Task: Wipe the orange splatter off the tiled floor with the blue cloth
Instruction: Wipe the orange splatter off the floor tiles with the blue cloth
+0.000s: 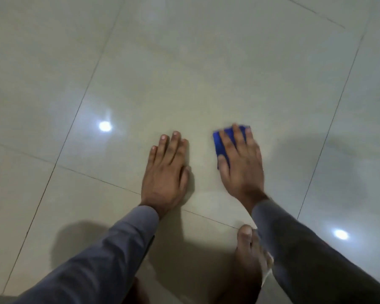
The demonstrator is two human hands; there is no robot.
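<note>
Pressing flat: right hand [241, 163] on blue cloth [220, 143], left hand [166, 170] on tiled floor [184, 73].

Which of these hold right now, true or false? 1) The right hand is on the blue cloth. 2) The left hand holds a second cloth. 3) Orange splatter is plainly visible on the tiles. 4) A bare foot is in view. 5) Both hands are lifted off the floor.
1) True: the right hand presses flat on the blue cloth.
2) False: the left hand lies flat on the bare tiled floor, holding nothing.
3) False: no orange mark shows on the visible tiles.
4) True: a bare foot sits beneath the right forearm.
5) False: both hands are down.
</note>
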